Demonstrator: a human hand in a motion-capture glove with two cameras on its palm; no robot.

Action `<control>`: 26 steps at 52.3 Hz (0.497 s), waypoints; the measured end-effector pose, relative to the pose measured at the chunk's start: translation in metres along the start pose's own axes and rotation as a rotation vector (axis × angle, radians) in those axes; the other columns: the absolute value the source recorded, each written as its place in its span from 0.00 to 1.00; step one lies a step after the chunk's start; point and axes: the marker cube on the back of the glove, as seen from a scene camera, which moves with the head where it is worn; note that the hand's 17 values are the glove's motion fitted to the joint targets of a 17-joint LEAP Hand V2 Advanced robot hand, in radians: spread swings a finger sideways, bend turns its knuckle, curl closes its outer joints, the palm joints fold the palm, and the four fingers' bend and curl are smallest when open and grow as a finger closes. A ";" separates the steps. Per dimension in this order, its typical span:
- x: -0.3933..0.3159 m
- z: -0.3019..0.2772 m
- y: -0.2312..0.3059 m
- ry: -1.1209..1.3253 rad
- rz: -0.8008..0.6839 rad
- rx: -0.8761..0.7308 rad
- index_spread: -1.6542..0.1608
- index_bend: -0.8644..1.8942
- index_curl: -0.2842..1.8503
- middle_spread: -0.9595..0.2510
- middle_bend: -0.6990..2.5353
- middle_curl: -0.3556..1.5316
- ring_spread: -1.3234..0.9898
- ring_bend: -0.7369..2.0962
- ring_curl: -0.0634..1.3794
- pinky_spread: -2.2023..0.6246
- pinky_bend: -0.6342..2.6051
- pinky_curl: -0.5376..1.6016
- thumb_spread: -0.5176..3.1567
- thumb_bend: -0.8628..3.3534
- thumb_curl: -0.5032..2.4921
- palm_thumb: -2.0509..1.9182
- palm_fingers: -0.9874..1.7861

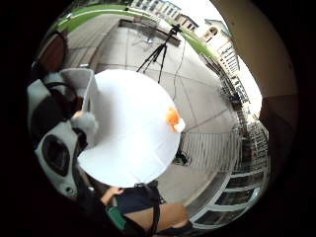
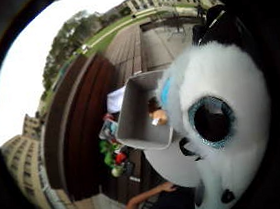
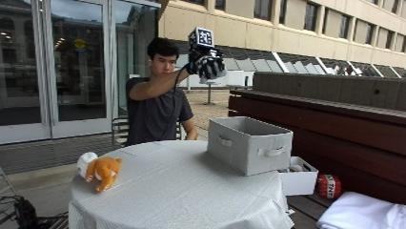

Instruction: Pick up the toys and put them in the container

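In the outside view my gloved right hand point(image 3: 204, 57) is raised high above the table, near head height, and grips a black and white plush toy point(image 3: 212, 67). The toy's white face with one big glittery eye point(image 2: 212, 122) fills much of the thumb side view; part of it point(image 1: 54, 148) also shows on the little finger side. A grey fabric container point(image 3: 249, 143) stands open on the round white table point(image 3: 184, 195), below my hand and to its right. An orange and white plush toy point(image 3: 101, 169) lies near the table's left edge, far from the container point(image 2: 141, 112).
A small white box point(image 3: 298, 180) with bits in it sits on the wooden bench beside the table, with a red object point(image 3: 329, 185) and white cloth point(image 3: 361, 214) close by. A camera tripod point(image 1: 158, 49) stands on the paving beyond the table point(image 1: 133, 133).
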 end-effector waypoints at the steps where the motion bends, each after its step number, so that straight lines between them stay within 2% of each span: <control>1: -0.008 0.000 -0.003 0.002 -0.008 -0.002 0.69 0.36 0.35 0.41 0.39 0.51 0.38 0.64 0.34 0.62 0.50 0.43 0.32 0.24 0.47 0.69 0.70; 26: -0.140 0.028 -0.048 -0.035 -0.078 -0.056 0.69 0.36 0.32 0.39 0.37 0.53 0.38 0.63 0.35 0.62 0.49 0.43 0.33 0.22 0.49 0.70 0.71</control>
